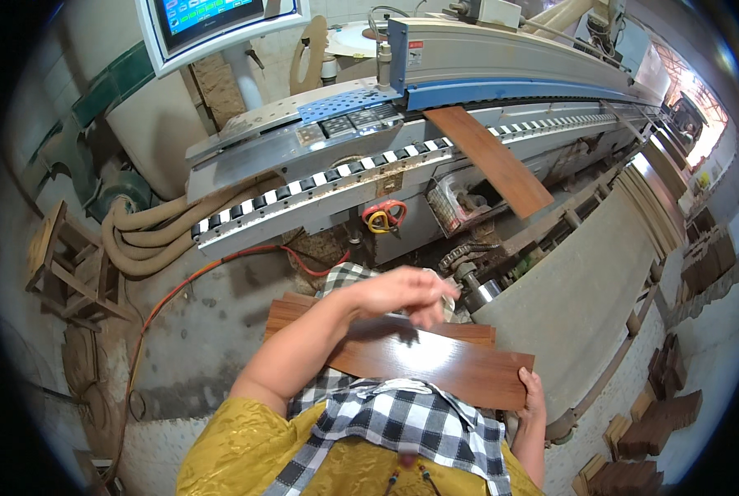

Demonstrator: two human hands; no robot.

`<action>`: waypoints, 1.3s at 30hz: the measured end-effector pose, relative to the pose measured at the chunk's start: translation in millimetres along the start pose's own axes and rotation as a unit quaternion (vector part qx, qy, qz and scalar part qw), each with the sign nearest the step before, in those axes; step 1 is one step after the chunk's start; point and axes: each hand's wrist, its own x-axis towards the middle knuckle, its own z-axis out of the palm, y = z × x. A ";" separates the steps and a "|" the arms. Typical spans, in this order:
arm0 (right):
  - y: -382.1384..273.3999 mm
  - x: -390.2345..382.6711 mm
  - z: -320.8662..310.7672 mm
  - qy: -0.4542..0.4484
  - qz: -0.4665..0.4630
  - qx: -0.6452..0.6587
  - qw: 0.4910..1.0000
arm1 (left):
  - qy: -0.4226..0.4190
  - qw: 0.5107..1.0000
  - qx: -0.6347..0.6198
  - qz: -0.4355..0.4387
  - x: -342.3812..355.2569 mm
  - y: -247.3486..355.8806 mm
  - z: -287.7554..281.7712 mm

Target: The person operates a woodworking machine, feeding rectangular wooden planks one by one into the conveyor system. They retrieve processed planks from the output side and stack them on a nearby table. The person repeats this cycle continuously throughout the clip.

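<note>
A glossy reddish-brown wooden board (448,364) lies across my lap. My right hand (533,393) grips its right end, with the thumb on the top face. Above the board's far edge hovers my left hand (406,293), fingers loosely bent and apart, slightly blurred, with nothing visible in it. Under the glossy board another brown board (282,314) sticks out on the left and at the far edge. A black-and-white checked apron (411,413) covers my front, and its cloth also shows beyond the boards.
Ahead runs a long machine with a blue-edged beam (518,91) and a roller track (320,180); one brown board (497,161) juts from it toward me. A grey conveyor belt (576,298) stands to the right, with stacked boards (658,422) beyond. Left are a wooden stool (80,264), hoses (150,236) and a screen (212,21).
</note>
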 end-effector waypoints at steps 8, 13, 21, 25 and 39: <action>-23.2 20.5 36.1 0.032 -0.085 0.081 0.993 | -0.040 0.995 0.036 -0.081 -92.7 -34.4 12.3; -24.8 39.1 108.0 -0.003 -0.109 0.126 0.986 | 0.165 0.986 0.014 -0.032 -62.3 -62.1 21.1; -36.9 50.8 224.0 -0.207 -0.051 0.050 0.976 | 0.370 0.913 -0.082 0.149 -32.5 -56.6 4.3; -43.9 59.2 245.8 -0.304 -0.010 -0.021 0.952 | 0.452 0.861 -0.105 0.208 -37.8 -49.7 -14.0; 10.8 39.4 73.6 0.152 -0.249 -0.396 0.871 | 0.507 0.828 -0.089 0.224 -37.1 -33.7 -29.8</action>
